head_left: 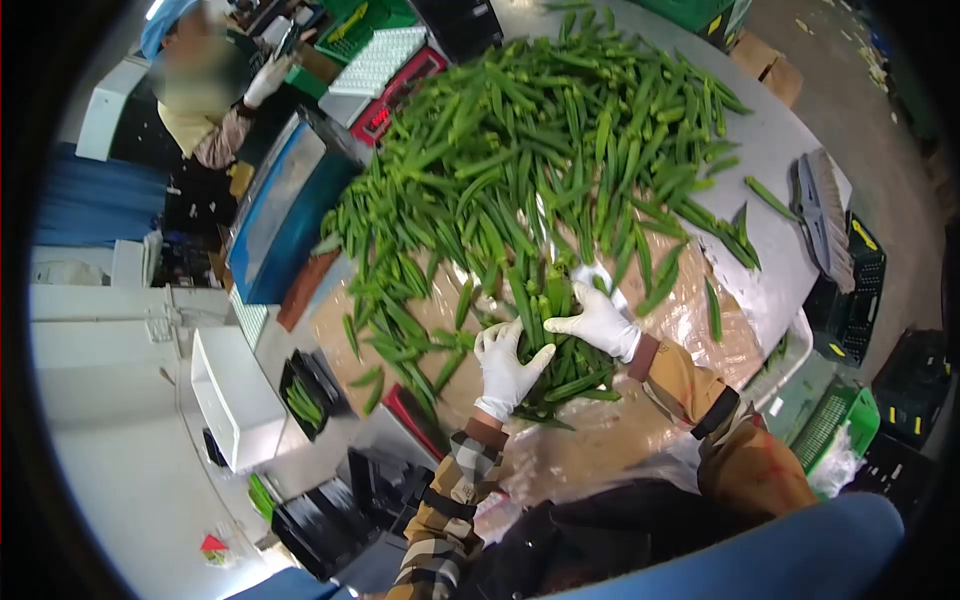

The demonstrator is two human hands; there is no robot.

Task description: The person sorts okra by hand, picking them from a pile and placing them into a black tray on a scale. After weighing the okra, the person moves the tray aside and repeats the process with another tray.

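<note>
A large heap of green okra pods (480, 150) spreads over the table, some lying loose near me. My left hand (508, 372), in a white glove, rests on the near pods with its thumb spread away from the fingers. Close by on the right, my right hand (605, 325), also gloved in white, has its thumb and fingers closed around a few upright okra pods (556, 292). Its fingertips are partly hidden by the pods. More pods (575, 375) lie between and below my two hands.
A scale with a red display (378, 118) and a blue machine (285, 210) stand at the left. A brush (822, 220) lies on the table's right edge. Black trays (345, 510) and a green crate (835, 425) are nearby. A co-worker (195, 100) is at upper left.
</note>
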